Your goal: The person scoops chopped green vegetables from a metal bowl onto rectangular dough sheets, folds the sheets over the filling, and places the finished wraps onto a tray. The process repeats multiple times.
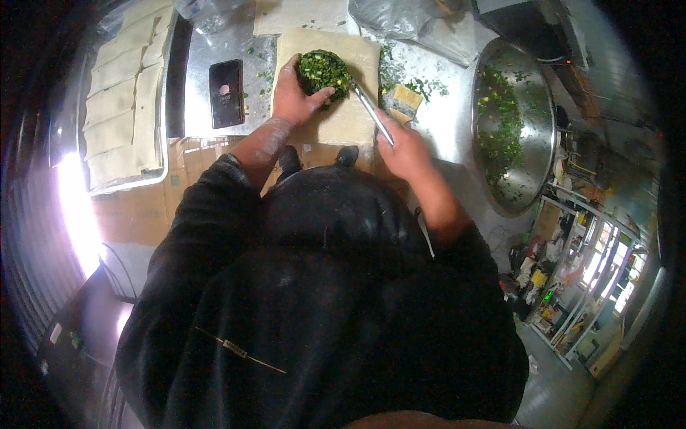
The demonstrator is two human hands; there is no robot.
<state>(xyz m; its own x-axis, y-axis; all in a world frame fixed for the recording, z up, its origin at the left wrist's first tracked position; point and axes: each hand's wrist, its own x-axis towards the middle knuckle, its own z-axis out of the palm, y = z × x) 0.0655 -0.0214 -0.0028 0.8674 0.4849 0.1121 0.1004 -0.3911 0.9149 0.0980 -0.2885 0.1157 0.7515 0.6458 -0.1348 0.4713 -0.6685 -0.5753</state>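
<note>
My left hand (295, 97) is curled round the side of a small round bowl (301, 80) heaped with chopped greens (324, 68) and a few yellow bits. In my right hand (404, 146) is the handle of a slim metal utensil (371, 109). Its far end meets the right edge of the greens, and the greens hide its shape. Both hands are over a pale, square dough sheet (336, 129) on the metal table (196, 79). Just right of the sheet, near my right hand, lies a flat brush (405, 102) with pale bristles.
A large metal bowl (550, 154) with chopped greens inside stands at the right. On the left, a tray (166, 139) holds rows of folded dough pieces (114, 107). A dark phone (226, 93) lies between tray and sheet. Clear plastic bags (418, 32) lie at the back.
</note>
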